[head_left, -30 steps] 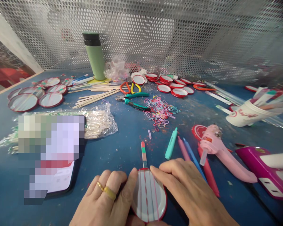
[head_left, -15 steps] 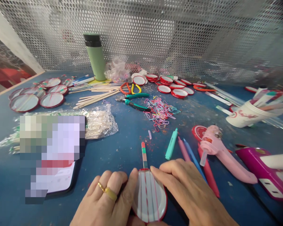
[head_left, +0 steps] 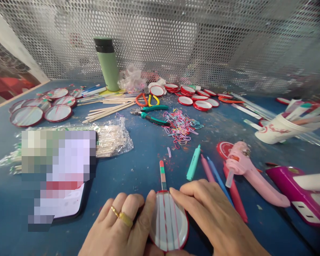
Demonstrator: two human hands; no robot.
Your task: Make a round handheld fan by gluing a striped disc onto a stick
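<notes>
A red-rimmed jar lid (head_left: 170,224), white inside, lies at the bottom centre with several thin strips running lengthwise across it. From its far edge sticks out a craft stick (head_left: 162,174) with red, green, pink and dark bands. My left hand (head_left: 122,224), with rings on it, grips the lid's left side, index finger along the rim. On the other side my right hand (head_left: 205,213) holds the rim between its fingertips and a thumb at the near edge. Both palms are hidden, and so is part of the near edge.
A phone (head_left: 69,199) and a bag of sticks (head_left: 114,138) lie at left. Colourful plastic clips (head_left: 182,126) and pliers (head_left: 154,119) sit ahead. At right are a teal marker (head_left: 193,163), a pink glue gun (head_left: 253,177) and a paper cup (head_left: 276,129). A green tumbler (head_left: 108,65) stands behind.
Almost nothing differs. Both hands keep the same grip on the jar lid, and the view has shifted very slightly.
</notes>
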